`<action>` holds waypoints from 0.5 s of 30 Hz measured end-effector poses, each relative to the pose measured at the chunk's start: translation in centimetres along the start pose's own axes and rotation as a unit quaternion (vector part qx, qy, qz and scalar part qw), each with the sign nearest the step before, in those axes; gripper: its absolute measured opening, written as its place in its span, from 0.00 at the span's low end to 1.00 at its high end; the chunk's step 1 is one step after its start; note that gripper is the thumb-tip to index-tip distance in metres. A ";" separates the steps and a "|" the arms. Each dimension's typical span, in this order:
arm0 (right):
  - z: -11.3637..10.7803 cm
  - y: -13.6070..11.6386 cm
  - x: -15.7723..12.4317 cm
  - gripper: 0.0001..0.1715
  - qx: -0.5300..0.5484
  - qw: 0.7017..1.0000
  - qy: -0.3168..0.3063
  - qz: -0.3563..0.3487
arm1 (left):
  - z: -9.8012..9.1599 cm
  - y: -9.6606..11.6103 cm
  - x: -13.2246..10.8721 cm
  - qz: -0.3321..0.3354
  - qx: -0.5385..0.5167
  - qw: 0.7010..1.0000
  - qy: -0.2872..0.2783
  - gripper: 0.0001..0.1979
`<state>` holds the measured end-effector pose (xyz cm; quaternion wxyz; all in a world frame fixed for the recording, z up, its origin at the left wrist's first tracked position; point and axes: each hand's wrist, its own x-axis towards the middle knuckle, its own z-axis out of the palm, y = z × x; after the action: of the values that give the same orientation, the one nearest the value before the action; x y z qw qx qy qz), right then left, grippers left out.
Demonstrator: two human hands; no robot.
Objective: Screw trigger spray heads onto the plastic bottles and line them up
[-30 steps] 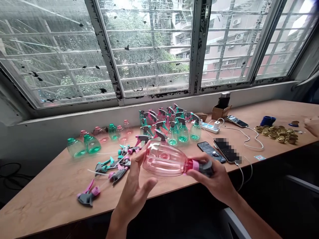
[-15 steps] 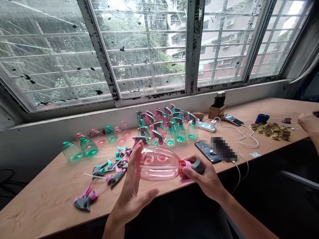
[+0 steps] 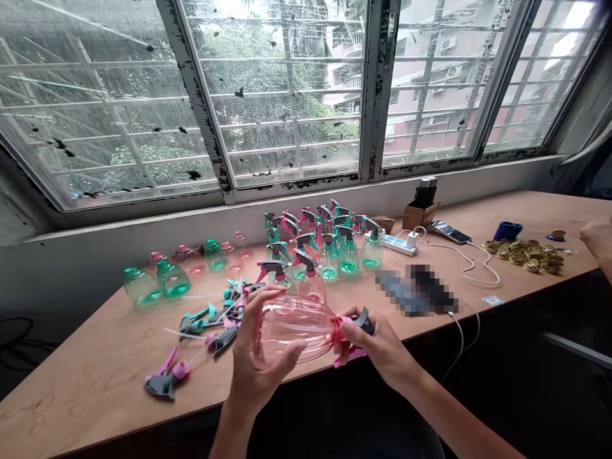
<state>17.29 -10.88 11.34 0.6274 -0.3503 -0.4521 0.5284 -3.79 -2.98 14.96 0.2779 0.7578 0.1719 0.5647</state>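
Nearest, over the near edge of the counter [image 3: 95, 376]: left hand [image 3: 261, 357] wraps its grip round the base of a clear pink bottle [image 3: 294, 326] held on its side, while right hand [image 3: 382, 347] pinches the grey-and-pink trigger head [image 3: 356, 328] at the bottle's neck. Left of the hands lie loose trigger heads [image 3: 210, 319]. Farther back stand capped spray bottles [image 3: 325, 245] mid-counter, open green bottles [image 3: 155, 284] to the left, and gold caps [image 3: 523, 255] far right near another person's hand [image 3: 597, 239].
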 end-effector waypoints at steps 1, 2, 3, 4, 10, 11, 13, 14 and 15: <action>0.1 0.2 0.1 0.28 0.021 1.000 -0.005 0.022 | 0.0 0.0 0.0 0.031 0.019 0.999 -0.002 0.29; 0.1 0.3 0.2 0.28 0.039 0.998 -0.010 0.043 | -0.1 0.1 0.0 0.062 0.036 0.997 -0.006 0.30; 0.2 0.4 0.3 0.29 0.055 0.997 -0.016 0.061 | -0.2 0.2 0.1 0.095 0.053 0.994 -0.011 0.31; 0.2 0.5 0.3 0.29 0.068 0.994 -0.024 0.077 | -0.3 0.4 0.1 0.128 0.070 0.989 -0.017 0.32; -2.8 -2.1 -0.8 0.32 0.059 0.989 -0.087 0.106 | 0.8 1.4 -0.3 0.244 0.067 0.967 0.015 0.34; -3.8 -2.9 -1.2 0.35 0.045 0.991 -0.088 0.089 | 1.7 1.2 -0.6 0.221 0.034 0.973 0.051 0.33; -5.6 -4.1 -2.1 0.42 0.002 0.996 -0.077 0.041 | 4.3 0.6 -1.6 0.114 -0.069 0.981 0.142 0.30; -6.3 -4.2 -2.5 0.43 -0.037 0.997 -0.062 0.014 | 5.7 0.1 -2.2 0.034 -0.128 0.976 0.174 0.28; -6.7 -4.0 -2.9 0.40 -0.094 0.995 -0.045 -0.012 | 7.3 -0.4 -2.9 -0.052 -0.183 0.963 0.189 0.28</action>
<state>24.87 -14.29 12.13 0.5773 -0.3781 -0.5313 0.4914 2.26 -6.02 11.01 0.4036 0.5634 0.1544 0.7041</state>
